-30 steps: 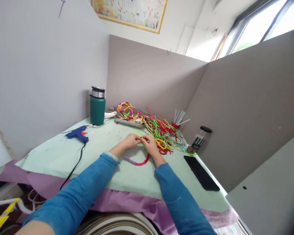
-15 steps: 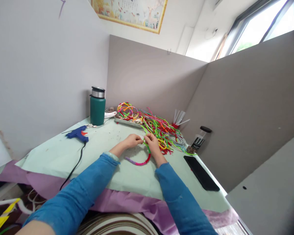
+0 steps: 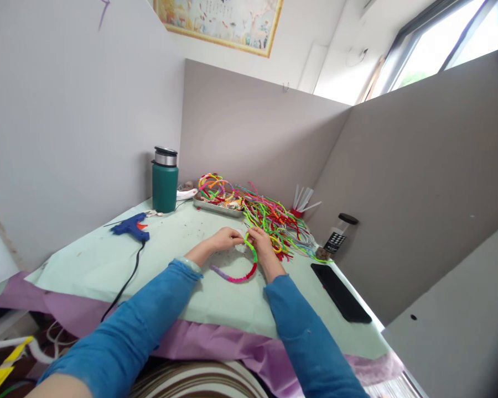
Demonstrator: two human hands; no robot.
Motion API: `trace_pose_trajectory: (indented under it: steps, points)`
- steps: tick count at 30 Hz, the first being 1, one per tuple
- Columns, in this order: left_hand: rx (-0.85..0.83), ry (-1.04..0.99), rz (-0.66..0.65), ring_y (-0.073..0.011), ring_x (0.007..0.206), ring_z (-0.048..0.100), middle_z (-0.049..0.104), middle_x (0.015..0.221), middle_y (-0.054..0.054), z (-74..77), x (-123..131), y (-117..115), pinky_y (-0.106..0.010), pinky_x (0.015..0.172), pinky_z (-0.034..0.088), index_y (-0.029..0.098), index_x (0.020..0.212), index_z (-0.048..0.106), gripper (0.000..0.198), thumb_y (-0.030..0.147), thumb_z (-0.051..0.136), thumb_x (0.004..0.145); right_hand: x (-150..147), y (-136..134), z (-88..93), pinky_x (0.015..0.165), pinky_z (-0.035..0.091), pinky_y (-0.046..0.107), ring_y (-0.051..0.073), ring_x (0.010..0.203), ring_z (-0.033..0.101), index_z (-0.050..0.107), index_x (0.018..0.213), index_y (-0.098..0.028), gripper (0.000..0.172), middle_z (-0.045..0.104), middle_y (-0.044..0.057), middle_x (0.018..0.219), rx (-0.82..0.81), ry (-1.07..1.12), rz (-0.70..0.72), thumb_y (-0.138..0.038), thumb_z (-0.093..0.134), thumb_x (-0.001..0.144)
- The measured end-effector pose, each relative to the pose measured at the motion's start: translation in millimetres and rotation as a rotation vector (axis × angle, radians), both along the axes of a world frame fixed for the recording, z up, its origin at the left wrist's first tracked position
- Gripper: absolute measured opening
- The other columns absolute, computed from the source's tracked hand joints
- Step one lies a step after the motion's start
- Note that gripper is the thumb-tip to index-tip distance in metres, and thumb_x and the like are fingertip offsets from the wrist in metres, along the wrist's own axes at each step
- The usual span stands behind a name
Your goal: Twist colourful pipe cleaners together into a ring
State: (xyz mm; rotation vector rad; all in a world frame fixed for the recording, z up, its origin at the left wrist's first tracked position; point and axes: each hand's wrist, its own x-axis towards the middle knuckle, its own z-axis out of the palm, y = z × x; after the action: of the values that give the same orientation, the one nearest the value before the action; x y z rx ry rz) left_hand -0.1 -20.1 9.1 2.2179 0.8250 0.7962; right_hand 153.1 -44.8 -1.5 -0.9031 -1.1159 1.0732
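A curved band [image 3: 235, 279] wound with fuzzy pipe cleaner in lavender, pink, red and green lies in an arc over the table. My left hand [image 3: 225, 239] pinches its upper, yellow-green end, fingertips together. On the other side of that end, my right hand [image 3: 261, 243] is closed, thumb and fingers pressed close to the band. A thin greyish tip pokes up beyond the right fingers; what it belongs to is hidden. Just behind my hands lies a loose heap of coloured pipe cleaners [image 3: 269, 213].
A metal tray [image 3: 218, 208] with finished-looking coloured loops stands at the back. Left are a green bottle [image 3: 165, 185] and a blue glue gun [image 3: 131, 226] with its cord. A black phone [image 3: 340, 293], a clear jar [image 3: 339, 235] and white sticks [image 3: 302, 200] are on the right.
My right hand has shifted slightly right and turned, showing more of the band's green part. The green strand standing above my fingers is gone; a greyish tip shows there. My left hand stays put.
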Motion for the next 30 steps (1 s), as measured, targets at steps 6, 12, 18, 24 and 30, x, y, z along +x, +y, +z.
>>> trace_pose_trajectory:
  steps: [6,12,18,24,30]
  points:
    - [0.034,0.012,-0.011,-0.0108,0.06,0.044,0.056,0.06,0.0,6.8,0.6,-6.2,-0.019,0.055,0.034,0.012,0.073,0.069,0.031,0.038,0.052,0.074,2.1,2.8,-2.7,0.041,0.032,0.022,0.008,0.043,0.039,0.05,0.068,-0.019,0.027,0.045,-0.006,0.049,-0.025,-0.026,-0.008,-0.039,0.065,0.059]
    - [0.139,-0.002,0.044,-0.0099,0.058,0.045,0.058,0.061,0.0,7.0,2.2,-8.0,-0.019,0.056,0.034,0.013,0.081,0.068,0.026,0.033,0.053,0.075,3.6,3.5,-6.1,0.038,0.029,0.022,0.007,0.04,0.038,0.052,0.068,-0.019,0.024,0.046,-0.006,0.049,-0.16,-0.043,0.036,-0.034,0.068,0.059]
    - [0.233,-0.044,0.048,-0.0089,0.053,0.043,0.055,0.056,0.003,0.5,1.4,-1.6,-0.019,0.056,0.033,0.016,0.102,0.066,0.035,0.036,0.057,0.074,0.9,0.2,-3.0,0.037,0.026,0.022,0.007,0.039,0.037,0.049,0.066,-0.019,0.028,0.043,-0.007,0.047,-0.186,-0.027,0.068,-0.035,0.071,0.058]
    - [0.213,-0.059,0.019,-0.0129,0.067,0.055,0.069,0.079,-0.004,0.1,2.5,-0.5,-0.02,0.064,0.038,0.015,0.096,0.07,0.032,0.037,0.056,0.076,-0.5,-3.0,-1.5,0.038,0.026,0.022,0.008,0.039,0.037,0.049,0.067,-0.019,0.029,0.042,-0.007,0.046,-0.181,-0.067,0.107,-0.036,0.071,0.059]
    - [0.199,-0.042,0.056,-0.0145,0.073,0.059,0.071,0.083,-0.004,-1.1,1.8,2.5,-0.019,0.069,0.04,0.016,0.092,0.071,0.03,0.036,0.054,0.077,0.0,-3.5,-1.8,0.039,0.028,0.023,0.008,0.04,0.039,0.052,0.069,-0.017,0.029,0.046,-0.004,0.049,-0.183,-0.081,0.112,-0.045,0.061,0.068]
